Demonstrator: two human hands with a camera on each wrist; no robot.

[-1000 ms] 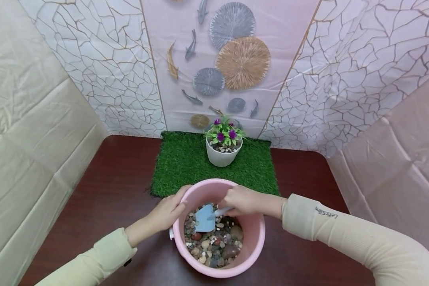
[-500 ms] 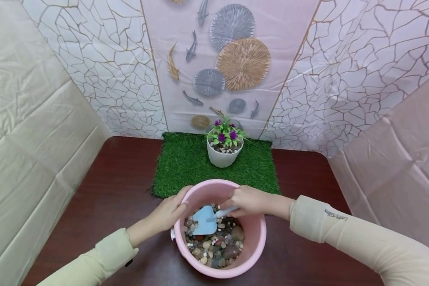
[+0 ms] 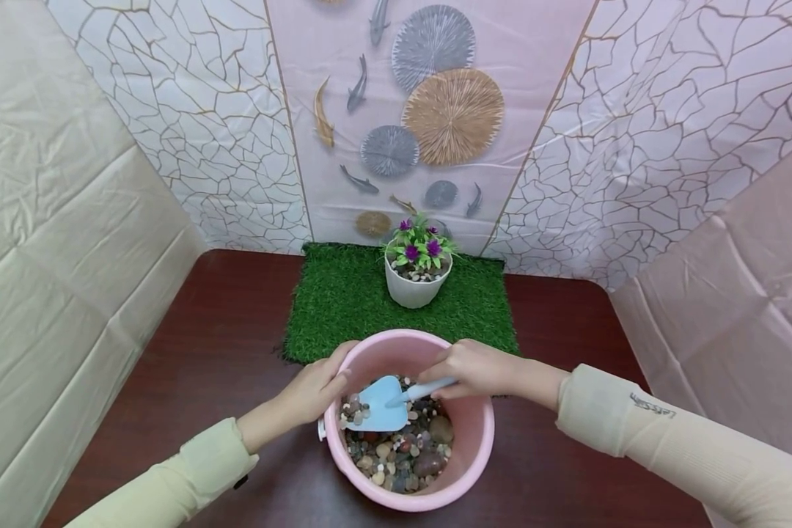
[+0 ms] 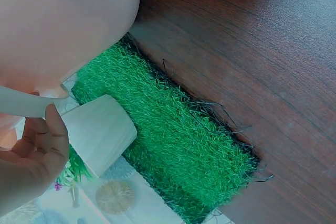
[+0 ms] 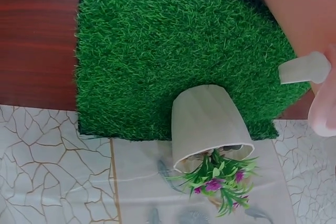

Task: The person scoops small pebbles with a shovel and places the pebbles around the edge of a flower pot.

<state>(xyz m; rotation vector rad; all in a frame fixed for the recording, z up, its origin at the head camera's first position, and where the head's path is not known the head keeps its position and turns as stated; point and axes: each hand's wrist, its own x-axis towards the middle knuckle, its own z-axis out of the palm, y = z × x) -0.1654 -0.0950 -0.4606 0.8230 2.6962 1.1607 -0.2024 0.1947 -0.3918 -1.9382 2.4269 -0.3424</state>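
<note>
A pink bucket stands on the table, with mixed pebbles in its bottom. My left hand grips the bucket's left rim; in the left wrist view its fingers are bent at a pale band. Inside the bucket, my right hand holds a light-blue toy shovel by its handle. The blade points left, near the bucket's left wall, and several small pebbles lie at its front edge. Only a sliver of the right hand appears in the right wrist view.
Behind the bucket lies a green artificial grass mat. On it stands a white flowerpot with purple flowers and pebbles. The dark brown table meets cloth-covered walls at the back and sides.
The right hand has drawn back a little to the right and the shovel's handle shows more. The blade now carries several pebbles at its left edge. The left hand stays on the rim.
</note>
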